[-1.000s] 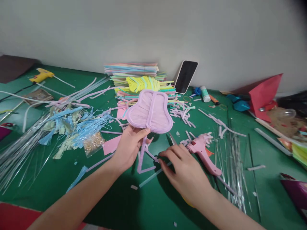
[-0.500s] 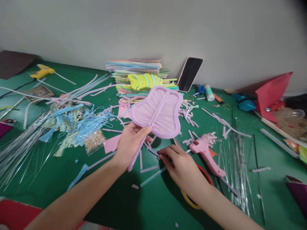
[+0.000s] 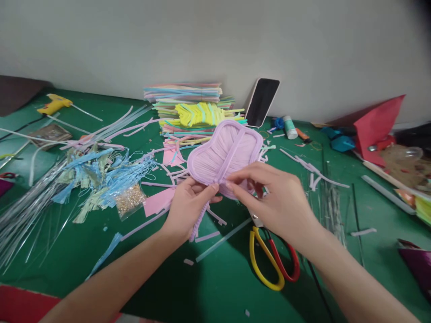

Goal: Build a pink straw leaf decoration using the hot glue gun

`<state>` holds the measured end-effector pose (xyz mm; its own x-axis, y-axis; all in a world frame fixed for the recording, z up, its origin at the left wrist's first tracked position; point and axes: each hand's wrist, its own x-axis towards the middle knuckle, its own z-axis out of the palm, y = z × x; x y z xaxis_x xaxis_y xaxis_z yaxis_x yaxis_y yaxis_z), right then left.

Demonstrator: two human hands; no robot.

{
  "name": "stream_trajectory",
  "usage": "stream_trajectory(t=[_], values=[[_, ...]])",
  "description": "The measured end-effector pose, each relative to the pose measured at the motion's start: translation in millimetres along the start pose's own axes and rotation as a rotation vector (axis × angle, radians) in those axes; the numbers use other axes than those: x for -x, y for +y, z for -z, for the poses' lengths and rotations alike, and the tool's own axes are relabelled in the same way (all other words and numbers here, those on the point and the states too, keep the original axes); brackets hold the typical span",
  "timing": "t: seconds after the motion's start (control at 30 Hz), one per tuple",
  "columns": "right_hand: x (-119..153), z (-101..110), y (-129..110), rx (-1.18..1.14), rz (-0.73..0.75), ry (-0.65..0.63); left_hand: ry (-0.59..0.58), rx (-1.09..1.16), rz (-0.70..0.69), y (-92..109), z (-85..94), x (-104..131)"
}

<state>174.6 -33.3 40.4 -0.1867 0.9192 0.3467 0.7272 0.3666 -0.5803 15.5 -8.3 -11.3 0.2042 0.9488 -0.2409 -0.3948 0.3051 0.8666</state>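
Note:
A lavender hand fan [image 3: 215,157], apparently made of fuzzy pipe cleaners, is held tilted above the table. My left hand [image 3: 186,206] is closed around the top of its handle, thumb on the front where the handle meets the panel. My right hand [image 3: 272,188] is at the base of the centre rib, thumb and forefinger pinched together close to my left thumb. Whatever small thing it pinches is hidden. Below the right hand lie scissors [image 3: 267,269] with yellow and red handles, their blades partly covered.
Pipe cleaner bundles [image 3: 183,92] and a phone [image 3: 262,102] are at the wall. Blue tassels [image 3: 128,175], a bag of gold beads [image 3: 130,201] and a yellow glue gun [image 3: 54,104] lie left. Silvery strands [image 3: 333,211] and a red sheet [image 3: 379,130] are on the right.
My right hand has risen from the tabletop to the base of the fan. The scissors show more, while the pink glue gun is now hidden behind my right hand and arm.

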Motion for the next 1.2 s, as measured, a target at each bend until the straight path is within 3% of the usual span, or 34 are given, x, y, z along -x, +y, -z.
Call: stream_trajectory(t=[0.23,0.47,0.8,1.2], values=[[-7.2,-21.9,14.8,0.033,0.150,0.090,0.038,0.038,0.047,0.6,-2.4,2.4],[-5.8,-21.9,10.3,0.081,0.175,0.161,0.061,0.062,0.065,3.1,-3.3,3.7],[-6.2,-20.5,10.6,0.158,0.311,0.168,0.035,0.058,0.054,3.0,-1.9,3.6],[-12.6,-19.3,14.9,0.113,0.329,0.070,0.057,0.032,0.040,1.8,-0.2,1.7]])
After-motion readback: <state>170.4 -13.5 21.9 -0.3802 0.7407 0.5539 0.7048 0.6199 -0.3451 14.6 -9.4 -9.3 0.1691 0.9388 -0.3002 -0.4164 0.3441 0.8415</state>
